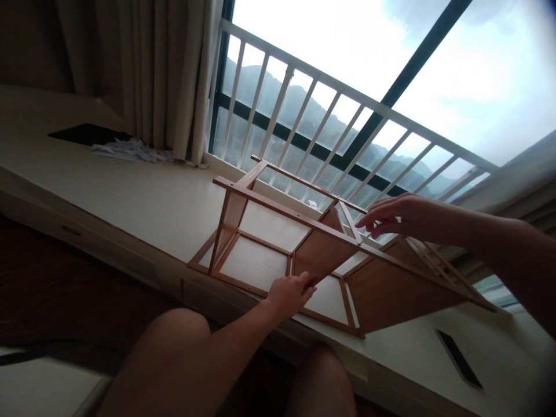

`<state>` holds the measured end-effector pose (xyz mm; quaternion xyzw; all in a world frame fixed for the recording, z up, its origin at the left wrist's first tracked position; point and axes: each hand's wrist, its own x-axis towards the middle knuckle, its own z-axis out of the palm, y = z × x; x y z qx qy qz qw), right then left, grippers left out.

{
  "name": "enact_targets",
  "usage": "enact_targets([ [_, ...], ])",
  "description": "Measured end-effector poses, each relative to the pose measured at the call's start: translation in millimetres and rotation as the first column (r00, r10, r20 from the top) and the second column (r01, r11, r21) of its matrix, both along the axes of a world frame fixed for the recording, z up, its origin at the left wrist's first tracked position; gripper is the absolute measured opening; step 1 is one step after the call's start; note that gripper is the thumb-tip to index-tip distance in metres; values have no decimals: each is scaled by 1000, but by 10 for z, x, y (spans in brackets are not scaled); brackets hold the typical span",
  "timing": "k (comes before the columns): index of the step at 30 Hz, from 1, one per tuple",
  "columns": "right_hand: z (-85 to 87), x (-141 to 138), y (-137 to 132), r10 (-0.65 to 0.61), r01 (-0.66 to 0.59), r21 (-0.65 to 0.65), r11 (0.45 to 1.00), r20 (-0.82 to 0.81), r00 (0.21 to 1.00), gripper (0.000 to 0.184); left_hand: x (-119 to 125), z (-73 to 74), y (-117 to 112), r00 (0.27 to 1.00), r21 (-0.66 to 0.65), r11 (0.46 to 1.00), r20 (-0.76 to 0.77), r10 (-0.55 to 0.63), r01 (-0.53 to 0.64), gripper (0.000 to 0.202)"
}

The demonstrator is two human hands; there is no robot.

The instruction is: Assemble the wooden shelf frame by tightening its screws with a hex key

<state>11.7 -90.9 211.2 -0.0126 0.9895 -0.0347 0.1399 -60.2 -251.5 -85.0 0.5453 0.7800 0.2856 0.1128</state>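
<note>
A wooden shelf frame (pixel 243 200) with thin rails and brown panels lies on its side on a pale window ledge (pixel 143 197). My left hand (pixel 289 292) rests at the near bottom edge of the middle panel (pixel 324 252), fingers curled against it. My right hand (pixel 393 217) reaches in from the right, fingers bent over the upper rail and the slatted end of the frame (pixel 434 260). My bare knees show at the bottom of the view.
Beige curtains (pixel 165 75) hang at the back left above crumpled white paper (pixel 130 150). A white railing (pixel 330 110) crosses the large window behind. A dark slot (pixel 458 350) is cut into the ledge at the right.
</note>
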Motion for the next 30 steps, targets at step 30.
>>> enact_targets([
  [30, -58, -64, 277, -49, 57, -144, 988, 54, 997, 34, -18, -159, 46, 1000, 72, 997, -4, 6, -6, 34],
])
